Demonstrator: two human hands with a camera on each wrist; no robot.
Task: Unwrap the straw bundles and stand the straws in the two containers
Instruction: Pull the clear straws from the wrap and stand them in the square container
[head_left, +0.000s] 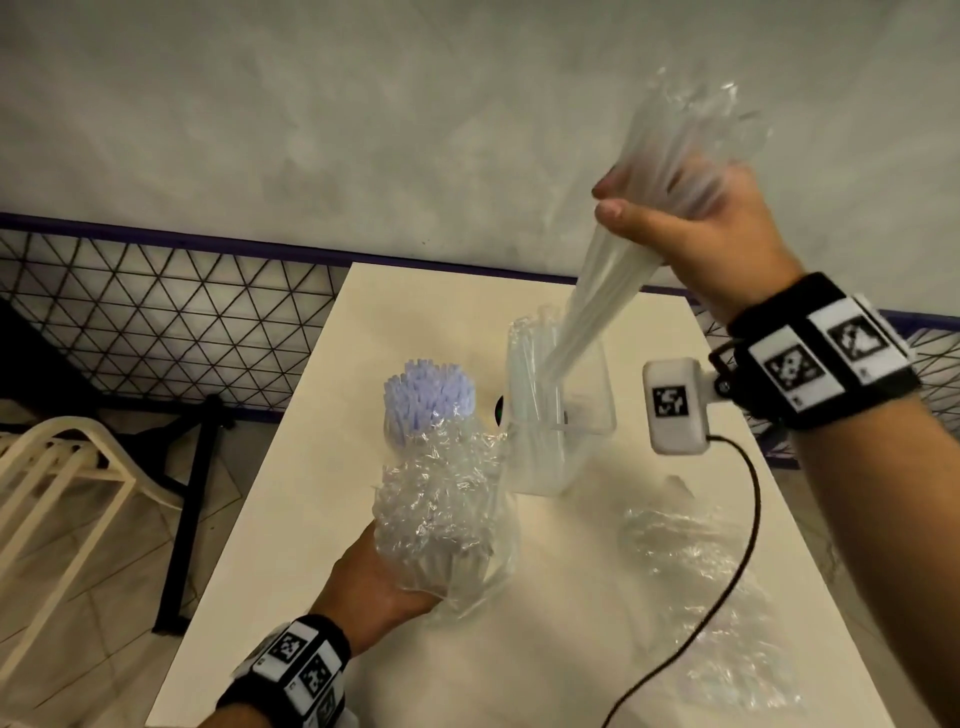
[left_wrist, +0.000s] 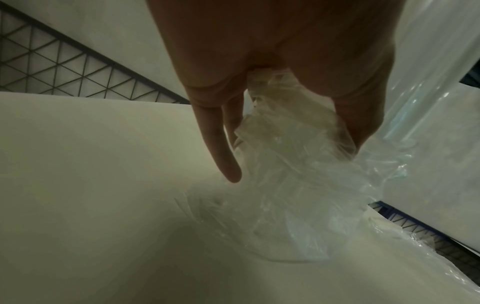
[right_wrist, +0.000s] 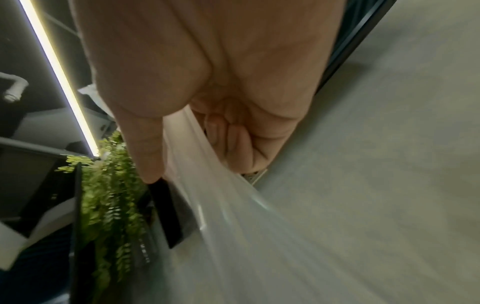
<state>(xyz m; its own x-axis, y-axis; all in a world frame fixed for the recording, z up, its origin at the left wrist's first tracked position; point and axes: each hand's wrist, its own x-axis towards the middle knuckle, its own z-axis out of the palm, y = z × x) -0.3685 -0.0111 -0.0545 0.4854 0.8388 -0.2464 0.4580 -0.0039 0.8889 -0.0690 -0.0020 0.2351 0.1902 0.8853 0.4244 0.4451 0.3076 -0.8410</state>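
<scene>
Left hand (head_left: 382, 577) at the near edge of the tabletop (head_left: 545, 649), gripping the base of the purple bundle (head_left: 431, 400); thumb and fingers curl round crinkled wrap (head_left: 441, 499) that is pushed down to mid-height, so the purple tips stand bare above it. Left wrist view confirms film bunched inside the grasp and trailing onto the tabletop. Right hand (head_left: 691, 223) raised above the far right part of the tabletop, clenched round a sheaf of clear straws (head_left: 597, 306); their lower ends point down into the clear container (head_left: 558, 415) near the middle of the tabletop, upper ends fan out above the fist. Right wrist view shows fingers folded over the sheaf, thumb laid along it. Clear straws already lean inside that container, so filling of it is under way. Loose wrap (head_left: 701, 582) lies flat toward the near right corner, likely from the clear bundle: judged unwrapped. Second container: cannot tell where it is; something clear may sit under the purple bundle, but the film hides it. Status, judged: roughly half done. Clear straws unwrapped and partly stood; held sheaf not yet released into the container. Purple bundle only part stripped, none of its straws visibly stood loose. Left to do: drop the sheaf in, pull the remaining wrap off the purple bundle, stand those straws.
</scene>
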